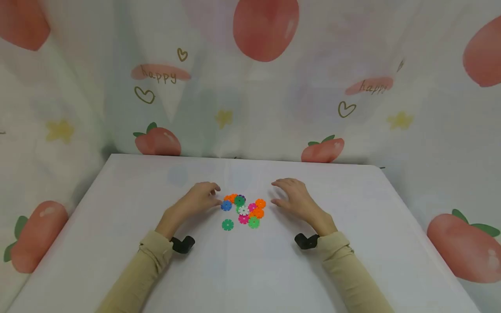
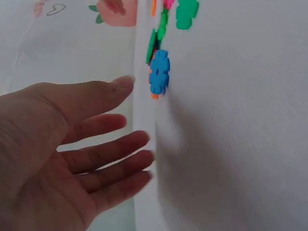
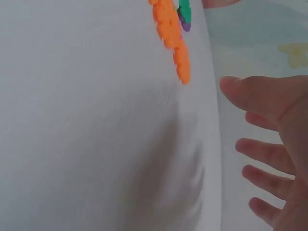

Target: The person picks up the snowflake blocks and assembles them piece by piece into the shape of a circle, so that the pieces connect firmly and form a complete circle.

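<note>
A loose pile of flat, notched plastic discs lies mid-table between the two hands, in orange, pink, white, blue, purple and greens. Left of the pile, my left hand has its fingers spread and holds nothing; its thumb is close to the blue disc. My right hand hovers at the other side, fingers apart and nothing in them, nearest the orange disc. One dark green disc sits apart at the front. A white disc overlaps a pink disc. Some discs are partly hidden under others.
The white table carries the discs. A patterned cloth with fruit and hearts hangs behind the far edge and along both sides. Each wrist wears a black camera mount, one at the left and one at the right.
</note>
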A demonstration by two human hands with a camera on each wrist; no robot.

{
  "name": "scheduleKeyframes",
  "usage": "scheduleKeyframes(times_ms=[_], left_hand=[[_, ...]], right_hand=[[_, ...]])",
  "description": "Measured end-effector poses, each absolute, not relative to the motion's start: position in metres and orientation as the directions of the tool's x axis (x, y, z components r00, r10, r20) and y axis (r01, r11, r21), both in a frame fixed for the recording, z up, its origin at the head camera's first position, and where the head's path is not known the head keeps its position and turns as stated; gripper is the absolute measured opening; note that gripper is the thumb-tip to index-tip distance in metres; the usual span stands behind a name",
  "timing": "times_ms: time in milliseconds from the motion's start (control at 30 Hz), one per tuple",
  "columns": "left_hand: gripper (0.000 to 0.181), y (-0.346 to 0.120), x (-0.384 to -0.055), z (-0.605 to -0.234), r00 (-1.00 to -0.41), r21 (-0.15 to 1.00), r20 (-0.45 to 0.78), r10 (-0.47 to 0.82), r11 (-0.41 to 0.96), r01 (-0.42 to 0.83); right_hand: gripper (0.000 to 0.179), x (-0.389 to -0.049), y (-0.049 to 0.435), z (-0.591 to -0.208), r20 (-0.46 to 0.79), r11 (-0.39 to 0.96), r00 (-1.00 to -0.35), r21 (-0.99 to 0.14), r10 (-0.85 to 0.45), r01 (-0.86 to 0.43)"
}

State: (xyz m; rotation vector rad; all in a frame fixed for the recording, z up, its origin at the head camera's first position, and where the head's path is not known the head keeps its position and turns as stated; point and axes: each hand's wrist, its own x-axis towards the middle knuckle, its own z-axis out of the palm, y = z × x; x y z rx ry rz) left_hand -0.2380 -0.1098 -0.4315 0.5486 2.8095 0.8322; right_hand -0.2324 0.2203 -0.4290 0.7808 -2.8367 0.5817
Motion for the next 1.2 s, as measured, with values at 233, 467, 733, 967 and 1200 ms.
scheduleKeyframes(times_ms=[233, 467, 733, 967, 1200], left_hand=[[0.029, -0.102, -0.238, -0.44, -0.909, 0.613, -0.149, 0.388, 0.758, 0.223], [0.031, -0.094, -0.251, -0.433, -0.902, 0.573, -0.184, 0.39, 0.789, 0.224], [0.029, -0.094, -0.253, -0.436, -0.893, 0.566, -0.226, 0.388, 0.799, 0.204], [0.03, -0.097, -0.254, -0.441, -0.891, 0.587, -0.206, 0.404, 0.78, 0.218], [0.031, -0.097, -0.261, -0.436, -0.89, 0.577, -0.227, 0.396, 0.791, 0.205]], right_hand=[[0.034, -0.236, 0.188, -0.431, 0.117, 0.719, -0.87, -0.517, -0.478, -0.465], [0.027, -0.257, 0.161, -0.425, 0.064, 0.654, -0.812, -0.557, -0.58, -0.511], [0.033, -0.26, 0.135, -0.431, -0.055, 0.668, -0.809, -0.599, -0.585, -0.442], [0.033, -0.257, 0.127, -0.433, -0.04, 0.702, -0.81, -0.525, -0.585, -0.481], [0.031, -0.265, 0.124, -0.435, -0.025, 0.7, -0.815, -0.527, -0.58, -0.482]])
